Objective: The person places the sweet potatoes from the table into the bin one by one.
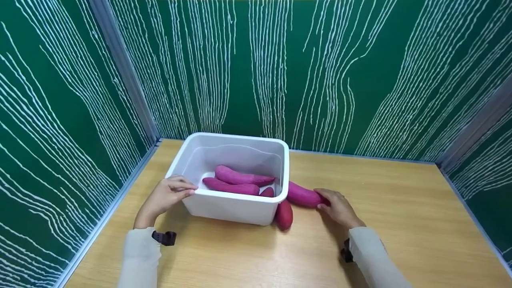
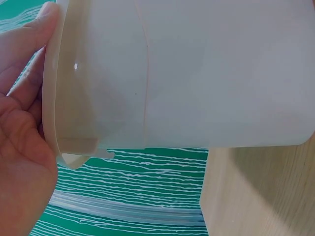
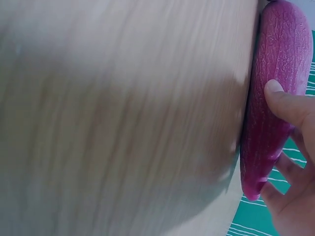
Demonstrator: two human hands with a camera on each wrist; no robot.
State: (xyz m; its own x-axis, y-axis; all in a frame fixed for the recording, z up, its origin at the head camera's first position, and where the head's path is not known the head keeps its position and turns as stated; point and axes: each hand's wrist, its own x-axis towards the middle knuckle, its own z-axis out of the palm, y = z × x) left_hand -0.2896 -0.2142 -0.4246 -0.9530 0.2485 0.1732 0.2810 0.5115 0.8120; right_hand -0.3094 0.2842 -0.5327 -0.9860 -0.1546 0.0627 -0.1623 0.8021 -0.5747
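Note:
A white plastic bin (image 1: 228, 207) stands on the table, and my left hand (image 1: 166, 197) pinches its rim at the front left corner. In the left wrist view the thumb and fingers lie along that rim (image 2: 51, 93). Outside the bin, by its right wall, my right hand (image 1: 339, 208) grips a purple sweet potato (image 1: 302, 195) near its tapered end. The thumb presses one side of this sweet potato (image 3: 275, 59) in the right wrist view. Two purple sweet potatoes (image 1: 244, 176) and a redder one (image 1: 267, 192), partly hidden by the front rim, lie inside the bin.
A red sweet potato (image 1: 284, 216) lies on the table against the bin's front right corner. Green panels with white wavy lines (image 1: 268, 72) enclose the wooden table (image 1: 400, 208) at the back and sides, with metal posts (image 1: 128, 68) at the corners.

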